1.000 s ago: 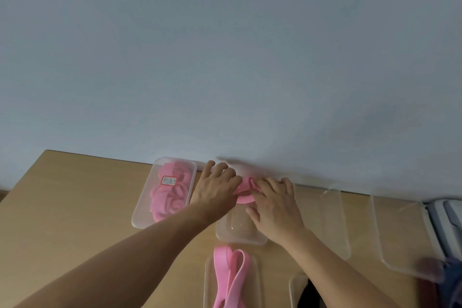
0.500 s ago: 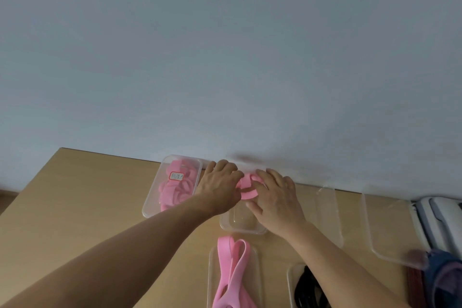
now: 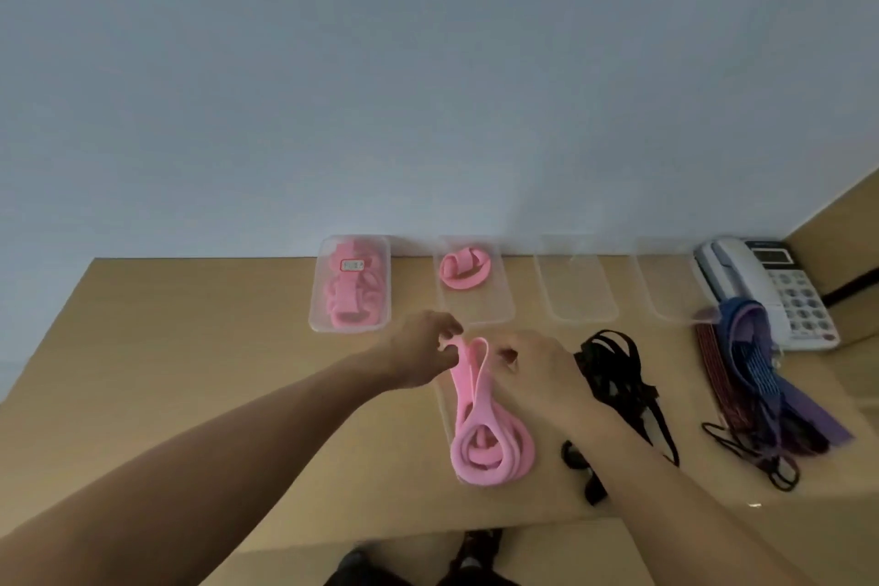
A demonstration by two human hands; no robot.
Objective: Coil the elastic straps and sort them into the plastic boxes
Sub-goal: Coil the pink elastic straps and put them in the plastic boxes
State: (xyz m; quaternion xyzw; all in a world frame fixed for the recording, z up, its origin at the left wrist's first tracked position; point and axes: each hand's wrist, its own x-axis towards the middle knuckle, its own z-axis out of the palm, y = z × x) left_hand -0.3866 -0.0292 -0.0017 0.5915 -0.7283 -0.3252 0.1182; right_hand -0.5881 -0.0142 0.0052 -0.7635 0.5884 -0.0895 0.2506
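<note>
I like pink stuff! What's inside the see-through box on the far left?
The far-left box is stuffed with pink straps, coiled and piled together, with a small red-edged label on top. The pile hides the bottom, so how many straps there are can't be told.

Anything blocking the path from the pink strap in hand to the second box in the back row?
Nothing visible. Both hands, left and right, pinch the pink strap; only bare table lies between it and the second box, which holds one coil.

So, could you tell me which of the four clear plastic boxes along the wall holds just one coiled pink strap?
The second clear plastic box from the left; the leftmost box is packed with pink coils, the other two look empty.
</note>
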